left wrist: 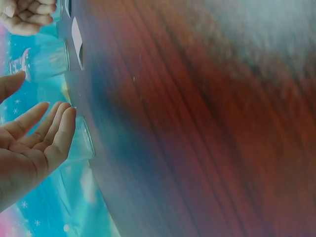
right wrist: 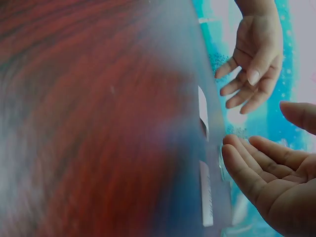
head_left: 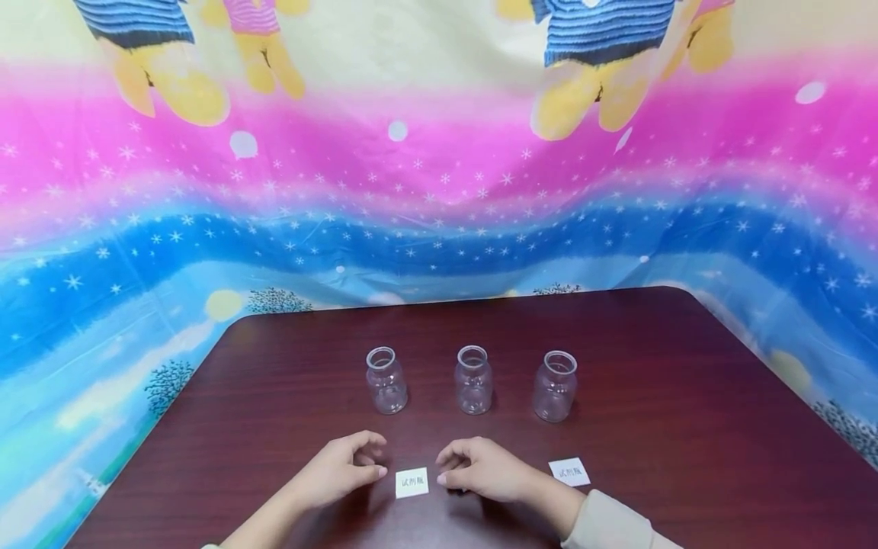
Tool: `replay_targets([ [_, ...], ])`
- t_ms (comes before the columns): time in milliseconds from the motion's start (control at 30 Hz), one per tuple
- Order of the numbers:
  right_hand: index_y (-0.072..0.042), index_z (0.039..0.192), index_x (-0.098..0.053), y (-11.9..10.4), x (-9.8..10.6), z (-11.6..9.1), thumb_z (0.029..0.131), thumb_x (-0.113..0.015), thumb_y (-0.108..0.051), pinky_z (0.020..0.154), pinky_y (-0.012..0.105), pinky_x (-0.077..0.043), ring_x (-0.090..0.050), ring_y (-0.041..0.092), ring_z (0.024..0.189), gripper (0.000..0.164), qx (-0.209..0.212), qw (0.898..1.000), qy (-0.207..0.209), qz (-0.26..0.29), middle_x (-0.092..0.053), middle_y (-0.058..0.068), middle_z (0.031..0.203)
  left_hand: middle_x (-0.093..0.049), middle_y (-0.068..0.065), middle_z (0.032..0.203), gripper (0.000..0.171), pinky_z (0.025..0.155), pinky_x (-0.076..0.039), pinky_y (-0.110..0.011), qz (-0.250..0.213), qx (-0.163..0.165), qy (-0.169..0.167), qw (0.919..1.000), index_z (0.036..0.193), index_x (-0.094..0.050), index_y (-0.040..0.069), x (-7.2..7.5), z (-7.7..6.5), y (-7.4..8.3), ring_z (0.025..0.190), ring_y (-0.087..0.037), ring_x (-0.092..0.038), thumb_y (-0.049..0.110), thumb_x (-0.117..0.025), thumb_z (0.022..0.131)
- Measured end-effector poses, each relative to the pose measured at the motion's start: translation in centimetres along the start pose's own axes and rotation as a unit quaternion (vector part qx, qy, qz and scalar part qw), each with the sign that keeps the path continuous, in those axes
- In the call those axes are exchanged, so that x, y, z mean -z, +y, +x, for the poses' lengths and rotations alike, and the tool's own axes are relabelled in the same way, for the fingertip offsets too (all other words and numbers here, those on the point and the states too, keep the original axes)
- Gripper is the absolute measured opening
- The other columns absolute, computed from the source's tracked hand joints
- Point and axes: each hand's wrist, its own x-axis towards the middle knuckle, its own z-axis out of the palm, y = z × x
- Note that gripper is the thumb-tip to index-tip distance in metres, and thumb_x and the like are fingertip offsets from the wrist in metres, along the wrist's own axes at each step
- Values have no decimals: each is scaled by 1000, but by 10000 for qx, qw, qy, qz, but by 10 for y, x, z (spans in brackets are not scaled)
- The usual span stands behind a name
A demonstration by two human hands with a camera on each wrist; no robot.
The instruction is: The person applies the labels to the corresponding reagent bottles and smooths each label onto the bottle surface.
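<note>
Three clear glass jars stand upright in a row on the table: a left jar (head_left: 388, 386), a middle jar (head_left: 474, 385) and a right jar (head_left: 554, 393). Between my hands lies a small white card (head_left: 411, 483) with handwritten characters. My left hand (head_left: 343, 467) is just left of that card, fingers loosely bent, holding nothing. On its other side is my right hand (head_left: 483, 469), also relaxed with nothing in its grasp. A second white card (head_left: 569, 472) with similar writing lies beyond my right wrist. In the right wrist view, the fingers (right wrist: 242, 168) are spread from the thumb.
The dark reddish-brown table (head_left: 288, 381) has rounded far corners. Behind it and along its sides hangs a colourful cloth (head_left: 439, 175) printed with snowflakes and cartoon bears, meeting the table's far edge.
</note>
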Motion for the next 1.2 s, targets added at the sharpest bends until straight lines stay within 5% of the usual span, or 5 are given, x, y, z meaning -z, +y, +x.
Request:
replay_targets([
  [233,6,95,-57,4,-11,4,77,-59,-7,59,21,-46,-56,11,68,23,-105,9997,117,195,-61,8,82,-56,-9,92,35,59,-45,-28,-631,325,-115,9974,102,-53,-4,-10,0,-1,74,-17,-53,15,-63,75],
  [500,12,96,-54,3,-19,5,74,-57,1,63,27,-48,-57,20,74,25,-305,9956,86,887,-60,19,88,-54,-9,85,30,58,-48,-34,-1623,784,-182,9834,99,-51,-9,-17,0,-2,73,-16,-53,6,-59,75],
  [767,13,97,-53,3,-23,8,72,-55,4,65,28,-49,-57,23,79,27,-364,9951,168,909,-59,20,90,-56,-7,83,29,63,-49,-35,-2528,1348,-121,9580,100,-48,-13,-21,4,-2,73,-15,-55,5,-54,78],
  [1200,16,95,-52,7,-31,14,72,-54,6,64,31,-49,-57,26,79,25,-400,9931,345,1051,-59,21,87,-54,-17,83,24,66,-49,-34,-3334,1950,604,9204,96,-43,-16,-29,7,-3,68,-17,-56,1,-42,80],
])
